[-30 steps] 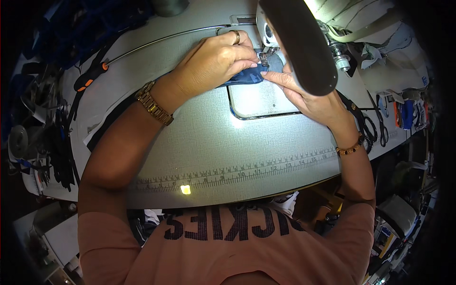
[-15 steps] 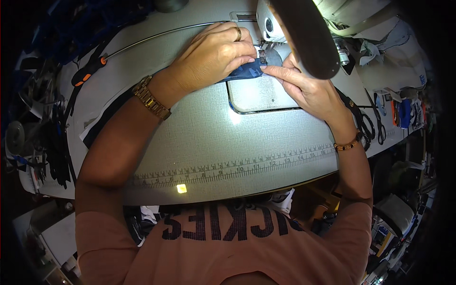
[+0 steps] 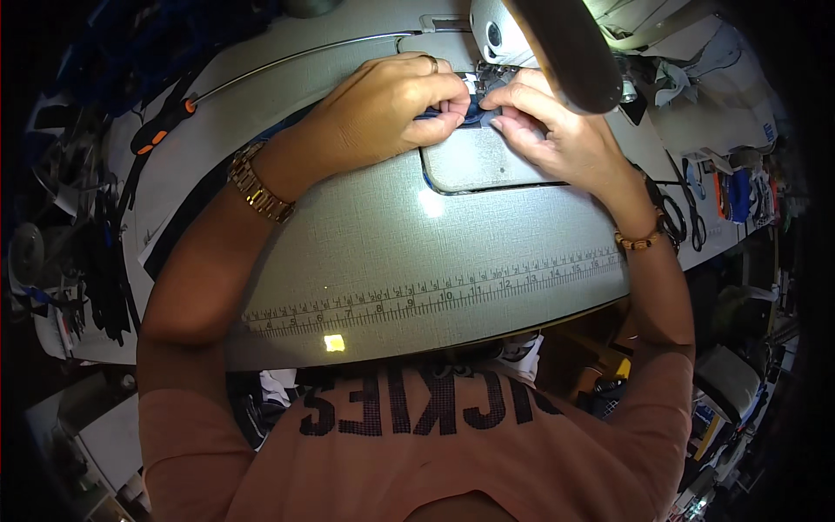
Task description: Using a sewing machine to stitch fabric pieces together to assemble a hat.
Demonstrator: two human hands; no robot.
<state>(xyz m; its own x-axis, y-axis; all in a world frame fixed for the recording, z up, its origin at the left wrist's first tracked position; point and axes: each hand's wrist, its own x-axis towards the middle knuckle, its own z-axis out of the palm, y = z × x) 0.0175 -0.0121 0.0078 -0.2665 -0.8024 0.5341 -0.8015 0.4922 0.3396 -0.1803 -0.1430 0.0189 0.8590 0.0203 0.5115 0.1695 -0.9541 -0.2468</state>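
Orange and black mark the handle of a screwdriver (image 3: pixel 163 128) at the far left of the desk (image 3: pixel 365 235), its long shaft running across toward the machine. Next comes a gold watch (image 3: pixel 261 184) on the left wrist, with dark cloth trailing under that arm. From where I stand, the left hand (image 3: pixel 391 104) has its grip closed, thumb and fingers pinching the blue cloth (image 3: pixel 474 111), which lies between the two hands, close by the needle end of the sewing machine (image 3: pixel 500 39). My guess is that the step in hand is lining up the cloth for stitching; the next move calls for a flat edge, an even hold from both sides and fingertips clear of the needle. The right hand (image 3: pixel 565 135) meets the cloth with thumb and forefinger a little apart; whether that grip pinches it, I cannot tell. Past the bracelet (image 3: pixel 637 241) on that wrist, black scissors (image 3: pixel 698 228) lie at the right.
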